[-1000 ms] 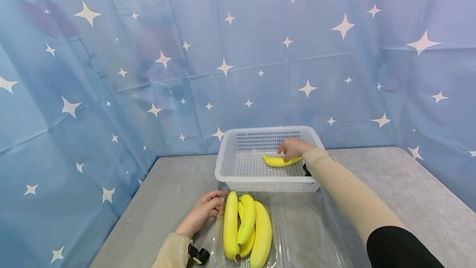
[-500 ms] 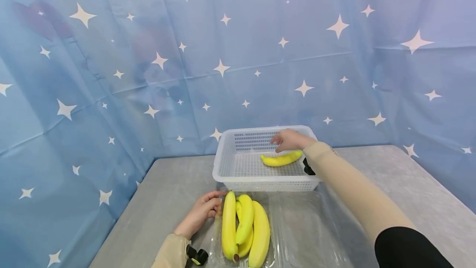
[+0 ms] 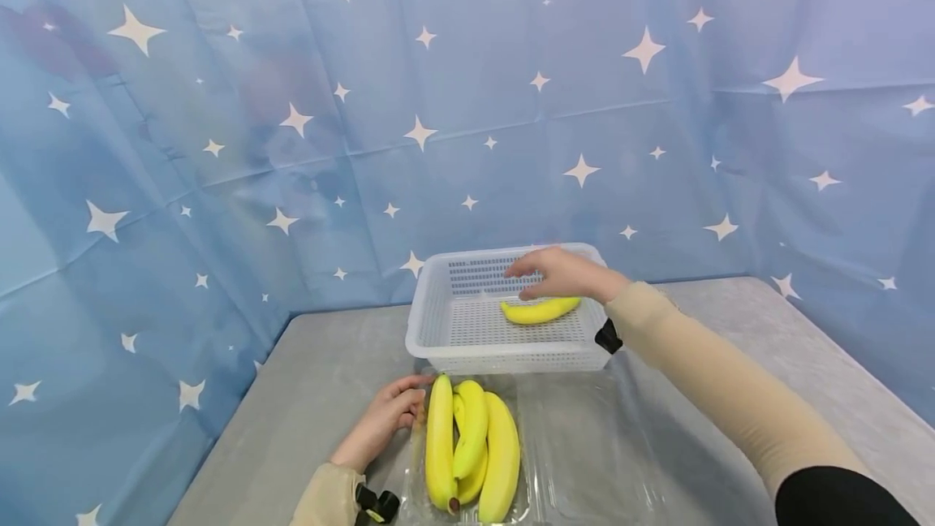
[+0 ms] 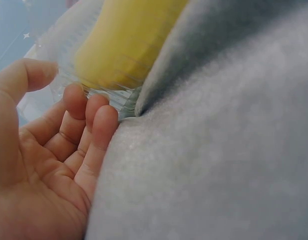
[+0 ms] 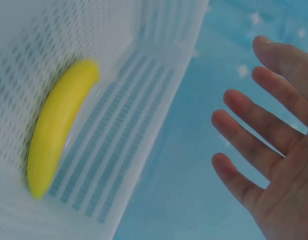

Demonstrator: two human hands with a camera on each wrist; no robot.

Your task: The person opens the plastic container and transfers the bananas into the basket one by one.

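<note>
Change: right hand (image 3: 561, 274) had let go of the single yellow banana (image 3: 539, 311) and lifted off it since a second earlier; the fruit now lay alone on the floor of the white perforated plastic basket (image 3: 438, 299), so that placing looked finished.
Right hand: it hovered above the basket's far right part, fingers (image 5: 246, 145) straight and spread apart, holding nothing.
Banana and fingers: the single banana lay just below and near the fingertips, apart from them, with clear air between in the right wrist view (image 5: 56, 125).
Left hand: the left hand (image 3: 383, 420) rested on the grey table (image 3: 307, 372) at the near left, fingers (image 4: 96, 117) loosely bent and touching the edge of the clear plastic tray (image 3: 584, 453), gripping nothing.
Bunch: the bunch of yellow bananas (image 3: 471, 449) lay in the tray's left side, just right of the left hand.
Backdrop: a blue star-printed cloth (image 3: 219, 104) hung behind the table.
</note>
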